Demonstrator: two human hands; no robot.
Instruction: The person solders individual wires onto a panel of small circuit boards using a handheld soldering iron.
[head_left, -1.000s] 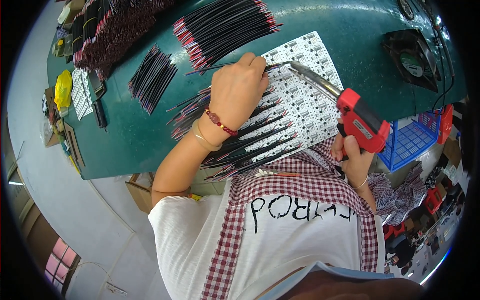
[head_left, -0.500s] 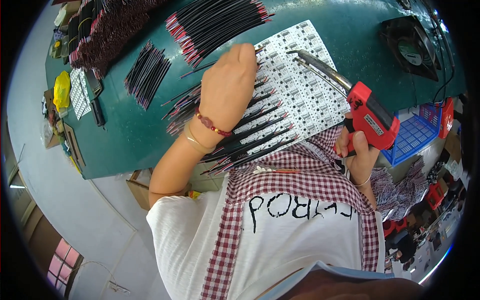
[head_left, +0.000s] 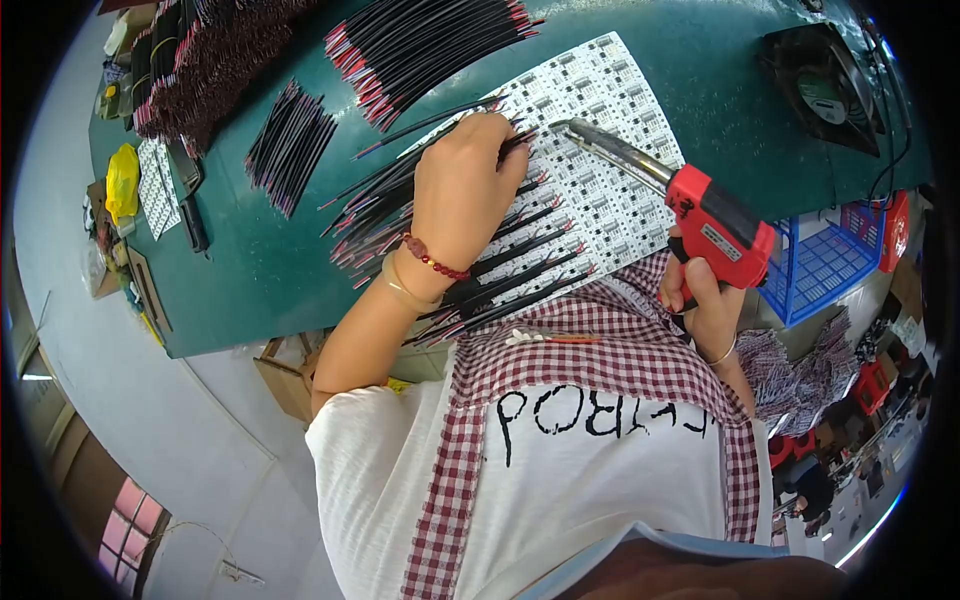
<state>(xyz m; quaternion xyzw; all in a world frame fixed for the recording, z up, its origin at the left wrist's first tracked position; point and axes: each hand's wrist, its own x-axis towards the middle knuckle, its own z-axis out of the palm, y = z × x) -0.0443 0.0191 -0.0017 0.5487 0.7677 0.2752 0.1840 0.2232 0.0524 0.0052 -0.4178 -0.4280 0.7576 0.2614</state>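
Observation:
My right hand (head_left: 708,292) is wrapped round the handle of a red and black soldering gun (head_left: 715,222). Its metal tip points left over a white sheet of small printed circuit boards (head_left: 600,150), a short way from my left hand. My left hand (head_left: 465,178) is closed in a pinch on a black wire (head_left: 522,137) at the left part of the sheet; the fingertips are partly hidden. Several black wires with red ends (head_left: 530,240) lie in rows across the sheet's left edge, partly under my left hand and wrist.
A large bundle of black wires (head_left: 430,50) lies at the back of the green table (head_left: 240,290), with a smaller bundle (head_left: 290,145) to its left. At the back right stands a black fan (head_left: 820,90). A blue basket (head_left: 825,265) is beyond the table's right edge.
My left hand has come down and nearer along the sheet, leaving a wire uncovered at the far end. The soldering gun has moved left and slightly down. The sheet has shifted slightly.

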